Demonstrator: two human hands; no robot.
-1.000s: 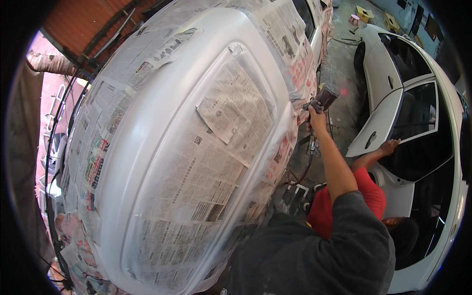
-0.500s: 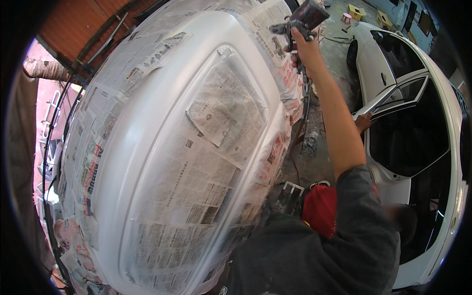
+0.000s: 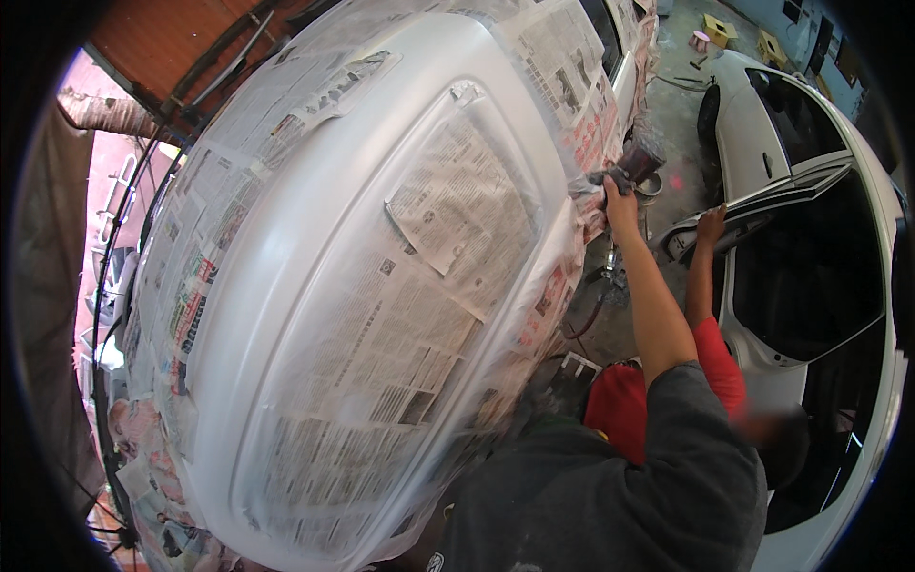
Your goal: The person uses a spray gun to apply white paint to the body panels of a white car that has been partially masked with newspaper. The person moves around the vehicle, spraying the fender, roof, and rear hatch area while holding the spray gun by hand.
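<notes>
My right hand (image 3: 620, 205) is closed around a dark spray gun (image 3: 640, 164) with a cup on top. It holds the gun beside the right side of a car body, close to the masking paper there. The car's white painted panel (image 3: 253, 315) curves round an opening covered with newspaper (image 3: 453, 214), under a thin whitish film. More newspaper (image 3: 562, 76) covers the side next to the gun. The gun's nozzle and my fingertips are partly hidden. My left hand is out of view.
A co-worker in red (image 3: 620, 400) is to my right, one hand on the door (image 3: 791, 205) of a second white car (image 3: 762, 143). A hose (image 3: 591, 319) hangs near the masked car. Yellow boxes (image 3: 720, 31) and a pink bucket (image 3: 700, 41) stand farther back.
My right hand has brought the spray gun down and nearer along the car's right side. The co-worker's arm shows more fully, and the second car's door has shifted. The view has moved slightly.
</notes>
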